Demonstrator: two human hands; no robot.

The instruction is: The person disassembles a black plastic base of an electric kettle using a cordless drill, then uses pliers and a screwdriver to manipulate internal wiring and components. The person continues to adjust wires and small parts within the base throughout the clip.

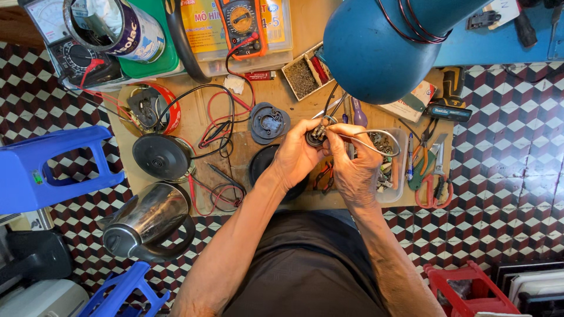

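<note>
Nearest us, our lap lies under both forearms, which reach to the bench (282,202). Our left hand (296,158) pinches a small round part (317,136) above its middle, steadying it. Our right hand (355,170) grips a grey cable (376,141) feeding into that part.

A glossy steel kettle (147,226) lies by a matt wooden board (258,97) under a smooth blue lamp shade (376,50).

Blue dome-shaped metal lamp shade (376,50) at one o'clock; orange plastic multimeter (242,24) at twelve; red-white-black cube-patterned tiled floor (505,176) around; blue plastic stool (35,170) at nine.
</note>
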